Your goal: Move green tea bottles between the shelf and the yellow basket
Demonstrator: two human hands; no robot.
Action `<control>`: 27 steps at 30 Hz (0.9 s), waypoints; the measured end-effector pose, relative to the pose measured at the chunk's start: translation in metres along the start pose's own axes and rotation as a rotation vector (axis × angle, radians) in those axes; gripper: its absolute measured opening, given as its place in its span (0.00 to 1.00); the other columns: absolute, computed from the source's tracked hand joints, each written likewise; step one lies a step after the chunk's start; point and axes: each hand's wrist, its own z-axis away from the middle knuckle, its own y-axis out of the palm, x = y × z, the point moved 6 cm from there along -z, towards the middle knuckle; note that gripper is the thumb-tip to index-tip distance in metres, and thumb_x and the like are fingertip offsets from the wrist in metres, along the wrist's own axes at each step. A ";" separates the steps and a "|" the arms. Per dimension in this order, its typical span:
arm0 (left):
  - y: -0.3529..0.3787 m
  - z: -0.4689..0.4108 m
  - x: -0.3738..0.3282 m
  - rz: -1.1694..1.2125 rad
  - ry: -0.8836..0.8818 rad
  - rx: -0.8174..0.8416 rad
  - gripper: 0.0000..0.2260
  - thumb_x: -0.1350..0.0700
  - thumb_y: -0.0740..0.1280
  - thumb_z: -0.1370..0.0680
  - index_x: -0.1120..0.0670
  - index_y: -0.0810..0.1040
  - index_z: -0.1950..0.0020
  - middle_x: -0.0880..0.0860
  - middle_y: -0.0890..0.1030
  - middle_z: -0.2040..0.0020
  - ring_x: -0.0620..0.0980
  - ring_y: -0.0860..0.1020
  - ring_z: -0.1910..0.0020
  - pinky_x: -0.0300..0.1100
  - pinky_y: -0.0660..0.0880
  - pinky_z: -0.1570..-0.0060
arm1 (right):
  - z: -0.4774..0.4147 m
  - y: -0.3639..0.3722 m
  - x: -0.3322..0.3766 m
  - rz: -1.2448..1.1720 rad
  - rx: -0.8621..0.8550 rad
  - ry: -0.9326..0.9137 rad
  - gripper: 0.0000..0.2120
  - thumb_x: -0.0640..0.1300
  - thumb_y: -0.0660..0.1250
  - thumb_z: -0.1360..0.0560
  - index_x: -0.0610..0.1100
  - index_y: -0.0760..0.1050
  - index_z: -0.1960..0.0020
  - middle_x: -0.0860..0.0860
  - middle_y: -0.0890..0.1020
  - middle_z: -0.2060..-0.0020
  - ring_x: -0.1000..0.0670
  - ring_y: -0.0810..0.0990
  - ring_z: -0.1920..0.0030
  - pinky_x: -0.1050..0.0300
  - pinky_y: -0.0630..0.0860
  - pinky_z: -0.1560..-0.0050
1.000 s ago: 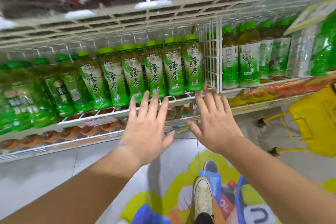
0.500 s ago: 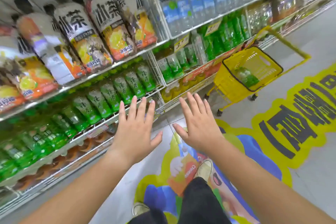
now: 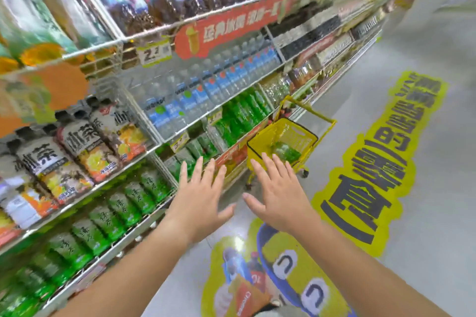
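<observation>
The shelf (image 3: 128, 238) ranks green tea bottles (image 3: 116, 213) on a low tier within reach; the yellow basket (image 3: 309, 140) stands on the floor ahead, seemingly holding more. The hands, left hand (image 3: 199, 201) and right hand (image 3: 280, 198), hover spread and empty, aimed toward it.

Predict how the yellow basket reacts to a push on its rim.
It likely rolls rather than slides: the yellow basket stands on wheels on a smooth floor. It is probably light, since its walls are open mesh and only some green bottles lie inside. A push high on the raised handle might tip it.
</observation>
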 end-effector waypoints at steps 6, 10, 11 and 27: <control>-0.019 -0.096 -0.051 -0.009 0.092 -0.061 0.39 0.32 0.57 0.27 0.57 0.68 0.24 0.61 0.73 0.28 0.64 0.70 0.29 0.68 0.64 0.32 | -0.029 -0.035 -0.101 0.041 -0.026 0.056 0.39 0.70 0.51 0.25 0.46 0.66 0.23 0.41 0.68 0.25 0.37 0.65 0.25 0.36 0.63 0.28; -0.028 -0.159 -0.097 0.015 0.148 -0.074 0.40 0.32 0.53 0.26 0.56 0.65 0.23 0.61 0.70 0.26 0.64 0.66 0.26 0.68 0.62 0.31 | -0.043 -0.057 -0.170 0.060 -0.015 0.095 0.41 0.71 0.47 0.26 0.47 0.61 0.21 0.41 0.63 0.23 0.38 0.60 0.23 0.38 0.60 0.25; -0.029 -0.175 -0.106 0.014 0.153 -0.073 0.40 0.31 0.53 0.26 0.55 0.64 0.22 0.61 0.68 0.25 0.64 0.65 0.25 0.68 0.61 0.30 | -0.047 -0.060 -0.184 0.067 -0.021 0.103 0.41 0.70 0.48 0.26 0.46 0.62 0.22 0.40 0.65 0.23 0.37 0.62 0.24 0.38 0.61 0.26; 0.050 -0.436 -0.177 0.013 0.105 0.043 0.42 0.30 0.44 0.26 0.54 0.54 0.19 0.60 0.58 0.21 0.63 0.54 0.21 0.67 0.52 0.27 | -0.196 -0.021 -0.408 0.132 0.088 0.094 0.40 0.69 0.50 0.25 0.45 0.61 0.22 0.39 0.67 0.26 0.35 0.64 0.26 0.37 0.63 0.28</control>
